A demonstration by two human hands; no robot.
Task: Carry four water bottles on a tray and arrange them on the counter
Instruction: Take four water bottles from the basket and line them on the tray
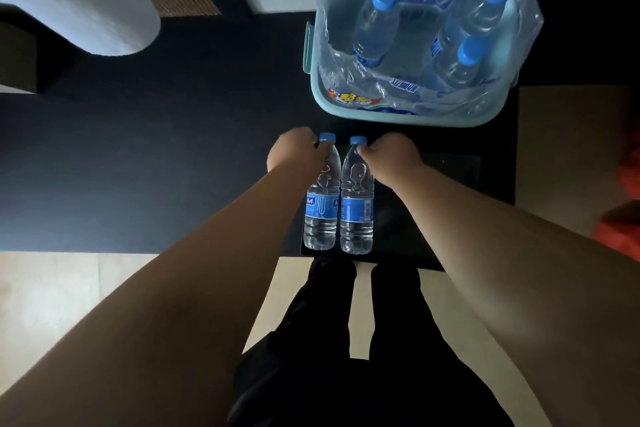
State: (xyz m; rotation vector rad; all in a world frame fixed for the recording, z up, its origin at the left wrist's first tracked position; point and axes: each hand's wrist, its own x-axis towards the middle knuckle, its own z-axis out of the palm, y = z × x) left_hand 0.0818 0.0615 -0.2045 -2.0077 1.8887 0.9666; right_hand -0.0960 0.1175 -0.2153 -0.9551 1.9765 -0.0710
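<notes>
Two clear water bottles with blue caps and blue labels stand upright side by side on a dark tray (426, 218) at the near edge of the dark counter. My left hand (292, 152) grips the neck of the left bottle (321, 208). My right hand (391, 158) grips the neck of the right bottle (357, 208). Both hands hold from the outer sides, just under the caps. The tray is hard to tell from the dark surface around it.
A light teal basket (408, 116) behind the tray holds a torn plastic wrap with three more blue-capped bottles (377, 24). A white rounded shape (104, 3) lies at far left. Something orange (623, 218) sits at the right edge. My dark-trousered legs stand below the counter edge.
</notes>
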